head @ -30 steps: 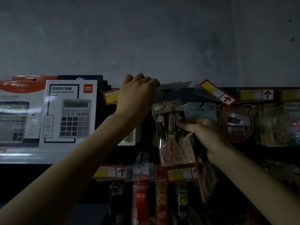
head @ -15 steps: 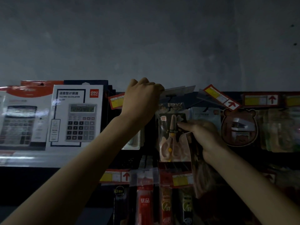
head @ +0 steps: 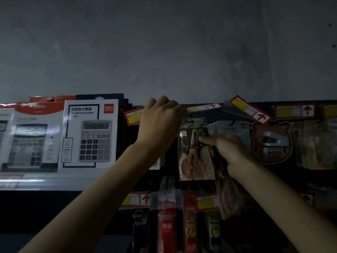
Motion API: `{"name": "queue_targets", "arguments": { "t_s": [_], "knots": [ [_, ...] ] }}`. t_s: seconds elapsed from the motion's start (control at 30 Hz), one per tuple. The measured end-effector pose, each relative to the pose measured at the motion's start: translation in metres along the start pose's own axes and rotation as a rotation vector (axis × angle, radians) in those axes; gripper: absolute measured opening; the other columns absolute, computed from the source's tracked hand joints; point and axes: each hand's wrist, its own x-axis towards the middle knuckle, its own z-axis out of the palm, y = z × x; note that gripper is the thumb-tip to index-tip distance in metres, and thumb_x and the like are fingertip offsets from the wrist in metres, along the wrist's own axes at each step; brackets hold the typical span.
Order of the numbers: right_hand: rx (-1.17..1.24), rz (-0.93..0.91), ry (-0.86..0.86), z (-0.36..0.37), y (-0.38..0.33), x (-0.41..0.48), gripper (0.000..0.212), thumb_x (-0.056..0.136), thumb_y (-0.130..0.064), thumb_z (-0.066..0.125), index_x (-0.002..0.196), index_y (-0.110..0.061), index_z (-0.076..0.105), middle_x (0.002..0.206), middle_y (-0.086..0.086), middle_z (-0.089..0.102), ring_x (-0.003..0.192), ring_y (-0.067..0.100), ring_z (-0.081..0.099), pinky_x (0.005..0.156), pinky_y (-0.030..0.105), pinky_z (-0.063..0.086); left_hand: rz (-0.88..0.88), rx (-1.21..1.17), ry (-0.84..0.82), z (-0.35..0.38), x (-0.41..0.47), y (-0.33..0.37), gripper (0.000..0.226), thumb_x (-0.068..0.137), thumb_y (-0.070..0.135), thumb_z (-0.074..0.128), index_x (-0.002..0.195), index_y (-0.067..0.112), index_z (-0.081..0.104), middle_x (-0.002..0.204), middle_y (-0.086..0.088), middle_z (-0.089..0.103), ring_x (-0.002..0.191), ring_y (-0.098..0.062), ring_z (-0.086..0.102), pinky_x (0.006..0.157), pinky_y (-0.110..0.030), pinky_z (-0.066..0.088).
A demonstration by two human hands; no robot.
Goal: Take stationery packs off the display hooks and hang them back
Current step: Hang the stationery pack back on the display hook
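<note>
Fingers (head: 165, 105) of the left hand (head: 160, 125) are curled over the price flap (head: 202, 107) at the top of the rack, holding it tipped up out of the way. The right hand (head: 231, 152) grips a loose pack (head: 228, 196) that dangles below the fist. Its index finger (head: 205, 140) sticks out and touches the scissors pack (head: 196, 154) hanging just under the flap. So one pack is on the rack and one is in the hand, not hung yet.

Stuff that could go sideways, imo: it's really dim and the hook itself is hard to make out. The person could easily miss the hang hole and just shove the scissors pack backwards or knock it off. If the left fingers slip, the flap drops right in the way. And the loose pack's bottom end hangs in front of the lower row's price tag (head: 206, 202), so swinging it up carelessly could snag there.
</note>
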Motion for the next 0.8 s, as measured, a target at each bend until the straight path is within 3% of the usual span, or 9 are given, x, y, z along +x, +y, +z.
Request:
{"name": "queue_targets", "arguments": {
  "t_s": [0.13,0.2,0.3,0.37,0.53,0.6,0.73,0.8],
  "knots": [
    [-0.007,0.006,-0.004,-0.003,0.002,-0.001,0.015,0.087,-0.014,0.077,0.097,-0.003,0.078,0.084,0.016,0.079,0.072,0.030,0.075,0.067,0.035,0.062,-0.008,-0.050,-0.018,-0.004,-0.012,0.008,0.028,0.095,0.028,0.062,0.119,0.017,0.071,0.117,-0.003,0.072,0.099,-0.023,0.065,0.081,-0.036,0.047],
    [-0.022,0.012,-0.022,-0.004,0.003,-0.002,0.013,0.089,-0.016,0.076,0.097,-0.006,0.079,0.086,0.015,0.079,0.077,0.031,0.076,0.072,0.039,0.062,-0.105,-0.130,-0.032,-0.007,-0.027,0.015,0.027,0.098,0.026,0.059,0.122,0.018,0.067,0.118,-0.002,0.069,0.094,-0.017,0.065,0.078,-0.030,0.052],
    [-0.071,-0.005,-0.022,-0.007,0.003,-0.004,0.013,0.089,-0.018,0.076,0.091,-0.006,0.079,0.081,0.014,0.078,0.064,0.023,0.074,0.055,0.026,0.058,-0.328,-0.266,-0.123,-0.011,-0.054,0.026,0.023,0.103,0.032,0.053,0.125,0.024,0.055,0.103,0.005,0.065,0.074,-0.006,0.060,0.061,-0.022,0.052],
    [-0.098,-0.019,-0.020,-0.009,0.003,-0.004,0.018,0.088,-0.020,0.077,0.090,-0.002,0.078,0.082,0.016,0.078,0.061,0.022,0.073,0.051,0.022,0.052,-0.430,-0.376,-0.229,-0.008,-0.073,0.032,0.029,0.102,0.043,0.056,0.127,0.031,0.045,0.094,0.009,0.065,0.067,-0.005,0.062,0.058,-0.027,0.057],
    [-0.146,0.010,-0.025,-0.009,0.004,-0.005,0.026,0.087,-0.027,0.079,0.092,-0.002,0.079,0.086,0.016,0.078,0.086,0.036,0.075,0.080,0.041,0.059,-0.712,-0.888,-0.425,0.004,-0.102,0.039,0.046,0.088,0.070,0.060,0.120,0.038,0.051,0.101,0.007,0.074,0.085,-0.009,0.073,0.074,-0.046,0.064],
    [-0.164,0.016,-0.035,-0.011,0.004,-0.007,0.030,0.088,-0.030,0.078,0.096,-0.001,0.079,0.087,0.017,0.078,0.086,0.035,0.076,0.081,0.042,0.059,-0.781,-0.991,-0.458,0.006,-0.103,0.041,0.042,0.089,0.062,0.069,0.115,0.031,0.059,0.098,0.004,0.076,0.084,-0.011,0.075,0.074,-0.047,0.064],
    [-0.266,0.012,-0.070,-0.017,0.006,-0.011,0.038,0.086,-0.038,0.080,0.096,-0.001,0.078,0.093,0.021,0.077,0.087,0.035,0.075,0.074,0.038,0.056,-0.899,-1.082,-0.483,0.006,-0.102,0.044,0.034,0.089,0.038,0.079,0.111,0.015,0.067,0.092,-0.001,0.078,0.079,-0.012,0.076,0.065,-0.028,0.057],
    [-0.369,0.010,-0.125,-0.022,0.006,-0.018,0.031,0.086,-0.037,0.079,0.094,-0.006,0.078,0.093,0.018,0.078,0.088,0.033,0.075,0.074,0.035,0.057,-0.944,-1.112,-0.475,0.006,-0.101,0.041,0.034,0.085,0.037,0.083,0.105,0.013,0.070,0.087,-0.004,0.078,0.077,-0.016,0.076,0.063,-0.027,0.055]
  ]
}}
